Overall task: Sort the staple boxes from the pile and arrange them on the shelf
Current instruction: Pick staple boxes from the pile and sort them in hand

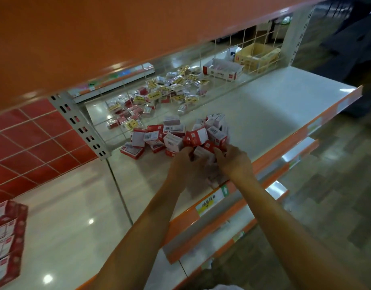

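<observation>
the left hand (185, 164) and the right hand (233, 162) meet at the near edge of the pile (170, 136). the fingers of both curl round a small staple box (203, 153) held between them, though blur hides the exact grip. the pile of red and white boxes lies loose on the pale shelf (264, 114), towards its left end, near the wire mesh back (245, 45). a yellow price label (207, 203) sits on the orange front edge beneath the wrists. a neat stack of boxes (5, 231) stands well apart at the lower left.

Curled, close: left hand (185, 164), right hand (233, 161)
</observation>
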Motion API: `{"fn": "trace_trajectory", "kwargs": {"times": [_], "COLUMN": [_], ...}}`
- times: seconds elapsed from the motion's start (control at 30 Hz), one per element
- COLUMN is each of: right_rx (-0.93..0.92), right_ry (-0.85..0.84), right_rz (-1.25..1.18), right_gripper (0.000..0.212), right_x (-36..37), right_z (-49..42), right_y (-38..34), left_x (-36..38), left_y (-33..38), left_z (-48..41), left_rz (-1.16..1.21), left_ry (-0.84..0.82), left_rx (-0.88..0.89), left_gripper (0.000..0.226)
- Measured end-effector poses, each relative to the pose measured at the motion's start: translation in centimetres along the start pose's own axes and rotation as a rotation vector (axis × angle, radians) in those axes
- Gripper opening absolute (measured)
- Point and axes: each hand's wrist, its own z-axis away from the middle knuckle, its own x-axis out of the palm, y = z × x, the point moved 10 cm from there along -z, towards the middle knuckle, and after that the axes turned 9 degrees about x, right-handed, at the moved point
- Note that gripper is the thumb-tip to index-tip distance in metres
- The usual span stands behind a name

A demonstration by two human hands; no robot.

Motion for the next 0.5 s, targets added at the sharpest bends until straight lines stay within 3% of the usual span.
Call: {"fn": "trace_trajectory", "kwargs": {"times": [0.17,0.33,0.4,0.5], "right_rx": [-0.075,-0.153,-0.197,-0.237], "right_ry": [-0.065,-0.114,-0.094,-0.093], "right_rz": [-0.142,-0.243,-0.264,-0.268], "right_gripper": [0.043,0.044,0.045,0.047], "right_x": [0.8,0.5,0.0,-0.3], "right_z": [0.2,1.3,1.6,2.3], "right_y": [0.3,-0.3,-0.8,-1.4], "left_x": [0.1,-0.9,-0.7,-1.0], "left_y": [-1.0,-3.2,-3.0,-2.1], "left_z": [0.6,1.8,2.3,3.2], "left_rz": [0.192,0.431,0.515,0.425], "left_ry": [-0.012,0.112,0.092,0.023], "left_rx": [-0.079,-0.172,-0.199,-0.131], "left_gripper": [0.037,0.015,0.018,0.023]}}
